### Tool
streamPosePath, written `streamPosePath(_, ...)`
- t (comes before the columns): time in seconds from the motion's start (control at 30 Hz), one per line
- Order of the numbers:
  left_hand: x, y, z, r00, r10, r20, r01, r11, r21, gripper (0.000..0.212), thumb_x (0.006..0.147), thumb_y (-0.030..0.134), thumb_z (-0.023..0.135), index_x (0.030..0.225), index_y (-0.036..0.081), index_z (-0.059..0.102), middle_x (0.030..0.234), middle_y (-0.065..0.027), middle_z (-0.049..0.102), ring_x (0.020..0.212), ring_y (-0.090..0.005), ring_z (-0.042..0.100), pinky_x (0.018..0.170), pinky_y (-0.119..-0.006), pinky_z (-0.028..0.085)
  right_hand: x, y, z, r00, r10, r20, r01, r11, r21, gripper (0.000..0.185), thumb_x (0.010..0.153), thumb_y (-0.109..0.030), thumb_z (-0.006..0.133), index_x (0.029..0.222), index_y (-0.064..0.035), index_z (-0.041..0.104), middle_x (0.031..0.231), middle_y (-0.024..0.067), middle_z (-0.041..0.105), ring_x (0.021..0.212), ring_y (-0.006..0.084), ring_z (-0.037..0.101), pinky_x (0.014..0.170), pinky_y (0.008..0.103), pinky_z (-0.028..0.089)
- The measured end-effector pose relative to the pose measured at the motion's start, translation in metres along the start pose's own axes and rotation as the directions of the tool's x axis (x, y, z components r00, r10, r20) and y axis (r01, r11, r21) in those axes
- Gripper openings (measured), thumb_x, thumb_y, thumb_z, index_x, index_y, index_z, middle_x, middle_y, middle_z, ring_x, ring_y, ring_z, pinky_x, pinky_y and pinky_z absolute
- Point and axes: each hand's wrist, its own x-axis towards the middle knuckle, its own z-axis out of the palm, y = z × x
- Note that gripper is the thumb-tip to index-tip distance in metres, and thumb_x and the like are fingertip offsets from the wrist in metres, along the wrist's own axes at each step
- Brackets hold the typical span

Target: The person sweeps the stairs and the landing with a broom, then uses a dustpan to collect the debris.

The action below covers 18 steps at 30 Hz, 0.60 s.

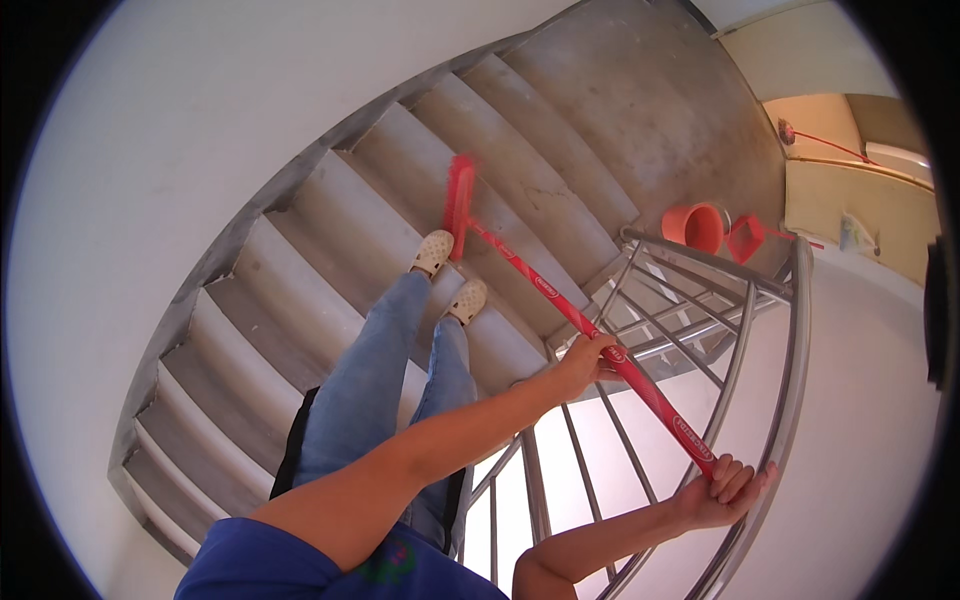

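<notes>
A red broom (555, 296) stretches slantwise across the stairs in front of me. My left hand (586, 366) is closed around the middle of its handle. At the handle's upper end, my right hand (721, 491) wraps its fingers around the tip, close beside the steel handrail. The broom's head (460, 202), slightly blurred, is over a concrete step right by the toe of my left clog (433, 251); whether its bristles touch the step I cannot tell.
Concrete stairs (525, 184) lead to a landing (637, 97). A steel railing (796, 360) runs along my right, a white wall (165, 127) along my left. On the landing are an orange-red bucket (694, 227) and a red dustpan (745, 240). A red-handled brush (786, 133) lies beyond.
</notes>
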Motion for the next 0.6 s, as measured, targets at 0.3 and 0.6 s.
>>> streamPosePath(0.3, 0.039, 0.049, -0.008, 0.987, -0.009, 0.161, 0.045, 0.974, -0.221, 0.015, 0.075, 0.012, 0.042, 0.069, -0.001, 0.045, 0.069, -0.012, 0.052, 0.072, -0.0251, 0.055, 0.073, -0.041, 0.045, 0.017, 0.022, 0.068, 0.888, 0.02, 0.459, -0.001, 0.999, -0.042, 0.017, 0.08, -0.008, 0.033, 0.084, -0.001, 0.047, 0.035, -0.004, 0.021, 0.03, 0.004, 0.016, 0.033, 0.019, 0.026)
streamPosePath(0.6, -0.003, 0.039, 0.02, 0.979, -0.045, 0.199, 0.129, 0.892, -0.433, 0.013, 0.078, 0.011, 0.039, 0.078, -0.002, 0.041, 0.081, -0.0137, 0.048, 0.086, -0.0295, 0.05, 0.082, -0.042, 0.039, 0.055, 0.003, 0.087, 0.683, 0.104, 0.723, -0.177, 0.984, 0.025, 0.02, 0.08, -0.008, 0.032, 0.09, 0.0021, 0.046, 0.035, -0.0047, 0.027, 0.027, 0.0027, 0.02, 0.03, 0.0169, 0.022)
